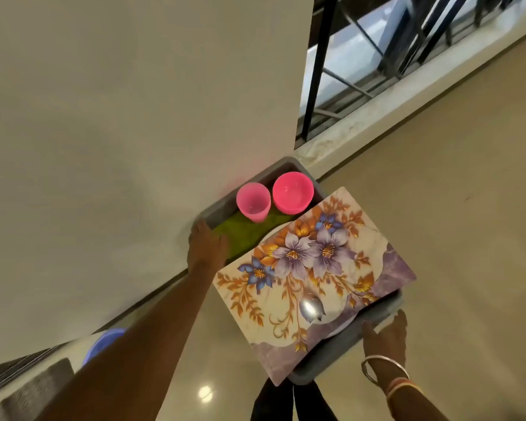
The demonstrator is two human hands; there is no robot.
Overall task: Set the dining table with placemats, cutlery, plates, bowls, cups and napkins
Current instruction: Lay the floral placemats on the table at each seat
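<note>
I carry a grey tray (340, 354) above the floor. My left hand (205, 247) grips its far left rim and my right hand (386, 338) grips its near right rim. A floral placemat (313, 268) lies across most of the tray. A metal spoon (310, 308) rests on the placemat, over the edge of a white plate (343, 326) that is mostly hidden beneath. At the far end stand a pink cup (253, 202) and a pink bowl (292, 192), with a green napkin (246, 232) beside them.
A cream wall (119, 117) rises on the left. A barred window (377, 56) with a stone sill is at the upper right. Glossy beige floor (453, 192) lies below. A blue round object (104, 344) and a grey ribbed thing (37, 387) sit at the lower left.
</note>
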